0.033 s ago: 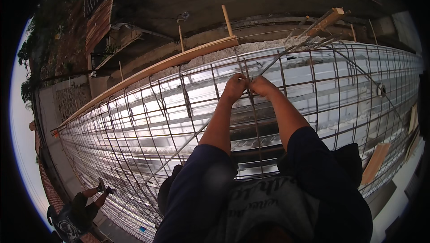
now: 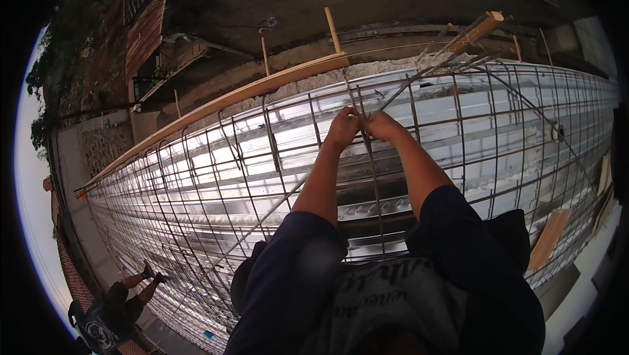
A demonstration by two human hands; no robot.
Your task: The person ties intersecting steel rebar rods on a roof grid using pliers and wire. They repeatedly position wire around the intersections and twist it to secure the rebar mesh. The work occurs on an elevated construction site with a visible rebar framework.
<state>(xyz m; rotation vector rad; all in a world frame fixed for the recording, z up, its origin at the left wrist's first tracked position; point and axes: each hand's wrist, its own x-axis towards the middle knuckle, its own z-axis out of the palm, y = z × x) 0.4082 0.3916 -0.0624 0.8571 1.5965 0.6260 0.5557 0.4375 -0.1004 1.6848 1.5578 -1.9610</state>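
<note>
My left hand and my right hand meet at a crossing of thin steel bars, near the far edge of a rebar mesh. Fingers of both hands are curled in and pinched close together there. Whatever lies between the fingertips is too small and too hidden to name. A diagonal steel rod runs down to this same crossing from the upper right. Under the mesh lies shiny ribbed metal decking, with my forearms stretched out over it.
A long wooden board edges the deck beyond the mesh, with upright wooden stakes behind it. A thick timber juts out at upper right. Another person is at lower left. A loose plank lies at right.
</note>
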